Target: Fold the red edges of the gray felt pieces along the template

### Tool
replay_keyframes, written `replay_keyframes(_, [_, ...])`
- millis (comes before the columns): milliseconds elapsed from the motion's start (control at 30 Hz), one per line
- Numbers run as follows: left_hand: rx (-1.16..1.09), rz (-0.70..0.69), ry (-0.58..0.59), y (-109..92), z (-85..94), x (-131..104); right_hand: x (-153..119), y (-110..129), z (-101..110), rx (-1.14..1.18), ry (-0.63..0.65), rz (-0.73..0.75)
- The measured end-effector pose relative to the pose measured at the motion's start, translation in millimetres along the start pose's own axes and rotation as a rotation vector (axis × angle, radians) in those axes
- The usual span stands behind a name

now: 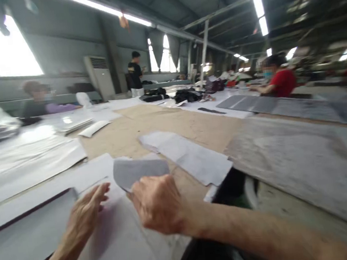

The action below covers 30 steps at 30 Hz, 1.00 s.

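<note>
My right hand (158, 205) is closed on the near edge of a flat grey cut piece (139, 170), probably fabric or leather, and its fingertips are partly hidden. My left hand (87, 212) is held over a white sheet (129, 248), fingers stretched out with nothing in them, apart from the grey piece. A grey panel with a dark edge (27, 238) lies to the left of that hand. Beyond my right hand, a long pale cut piece (188, 157) rests on brown paper (166, 120).
White sheets (26, 164) cover the left of the table. A large grey board (302, 158) lies on the right. Dark material (185, 96) is heaped further back. A person in red (283, 80) and others are around the table.
</note>
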<state>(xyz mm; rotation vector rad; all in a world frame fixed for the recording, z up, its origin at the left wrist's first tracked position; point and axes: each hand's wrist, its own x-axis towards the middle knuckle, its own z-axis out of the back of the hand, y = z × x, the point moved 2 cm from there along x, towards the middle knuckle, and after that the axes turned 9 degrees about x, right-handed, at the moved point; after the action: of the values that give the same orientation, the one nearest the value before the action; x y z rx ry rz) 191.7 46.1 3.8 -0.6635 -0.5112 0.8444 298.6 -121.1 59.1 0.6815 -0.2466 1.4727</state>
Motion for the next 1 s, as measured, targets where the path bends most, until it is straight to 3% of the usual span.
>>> replay_keyframes(67, [-0.039,0.098,0.191,10.7,20.2,-17.0,-19.9,30.7,-33.0,0.026,0.063,0.25])
replay_keyframes(133, [0.047,0.119,0.277,18.1,41.9,-35.2,-33.3,55.8,-60.3,0.069,0.022,0.431])
replay_keyframes(300, [0.239,0.149,0.247,25.2,77.5,-74.4,-46.4,113.8,-110.8,0.161,-0.206,0.609])
replay_keyframes(367, [0.271,0.124,0.213,28.7,81.0,-85.2,-50.6,131.6,-122.7,0.223,-0.211,0.631])
replay_keyframes(433, [0.273,0.087,0.172,33.6,81.0,-93.0,-51.3,140.4,-125.1,0.295,-0.112,0.664])
replay_keyframes(533, [0.253,0.025,0.116,41.2,78.9,-99.4,-34.9,128.8,-109.8,0.465,0.153,0.639])
replay_keyframes(567, [0.246,0.002,0.103,43.2,78.3,-100.3,-23.8,117.8,-102.4,0.505,0.21,0.548])
replay_keyframes(667, [0.225,-0.051,0.077,48.3,76.9,-100.8,12.4,76.3,-87.7,0.36,0.286,0.266])
replay_keyframes(767, [0.229,-0.109,0.063,51.3,76.1,-100.6,31.6,45.3,-90.0,0.222,0.429,0.209])
replay_keyframes(867, [0.238,-0.18,0.051,53.2,75.2,-102.1,32.0,33.7,-96.0,0.238,0.471,0.258])
replay_keyframes(1000, [0.228,-0.273,-0.009,55.8,74.8,-105.3,27.4,32.6,-95.6,0.322,0.423,0.274])
